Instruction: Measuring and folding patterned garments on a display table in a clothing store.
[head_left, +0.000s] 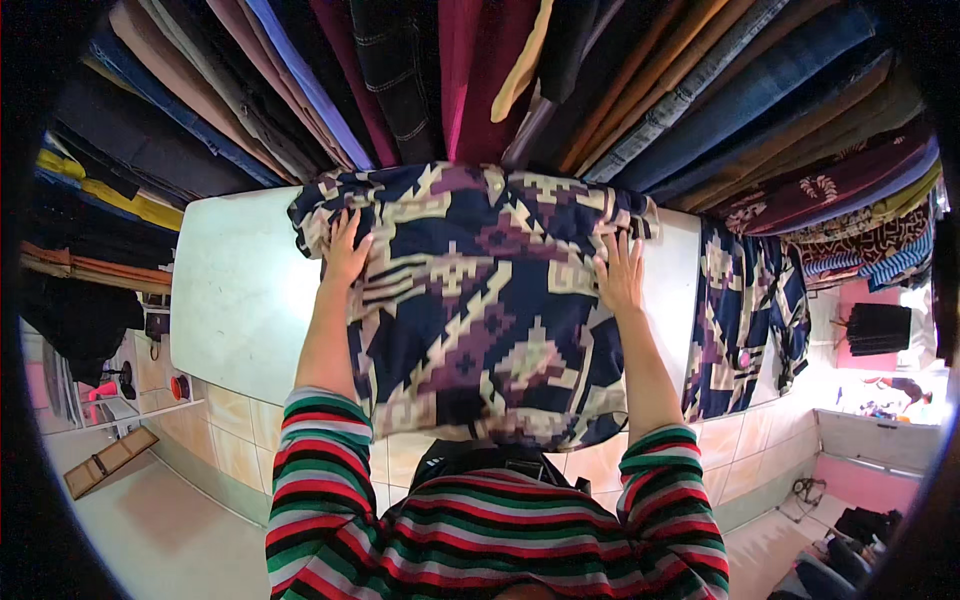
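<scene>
A patterned shirt (480, 300) in navy, purple and cream lies spread across a white table (232, 292), its lower edge hanging over the near side. My left hand (346, 251) rests flat on the cloth by the sleeve at the left, fingers apart. At the right sleeve, my right hand (621, 274) lies palm down with its fingers spread. Neither hand grips the fabric. The shirt's collar is at the far edge, below the row of hanging clothes.
Trousers and other garments (675, 105) hang closely along the far side. Another garment in the same pattern (727, 322) lies over the table's right end. A wooden-framed board (111, 463) is at lower left; dark clothes (840, 555) lie in a pile at lower right.
</scene>
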